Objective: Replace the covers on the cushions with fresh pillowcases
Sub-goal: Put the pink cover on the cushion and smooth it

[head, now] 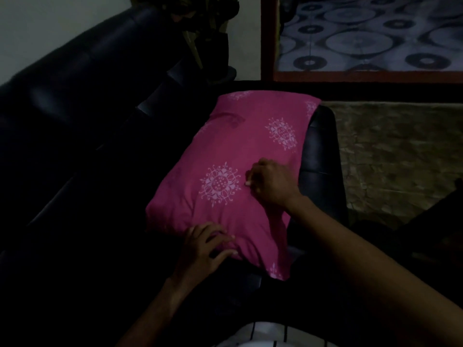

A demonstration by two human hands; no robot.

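Note:
A cushion in a pink pillowcase [240,156] with white flower medallions lies on the seat of a black leather sofa [62,116], its right side against the armrest. My left hand [205,249] lies on the cushion's near edge, fingers spread, thumb against the fabric. My right hand [271,184] sits on top of the cushion with curled fingers that seem to pinch the fabric beside a medallion; the dim light hides the fingertips.
The sofa's armrest [323,156] runs along the cushion's right side. Beyond it lie a brownish rug [400,156] and, further back, a patterned grey carpet [363,38] behind a wooden frame. A dark object stands behind the sofa corner [200,33].

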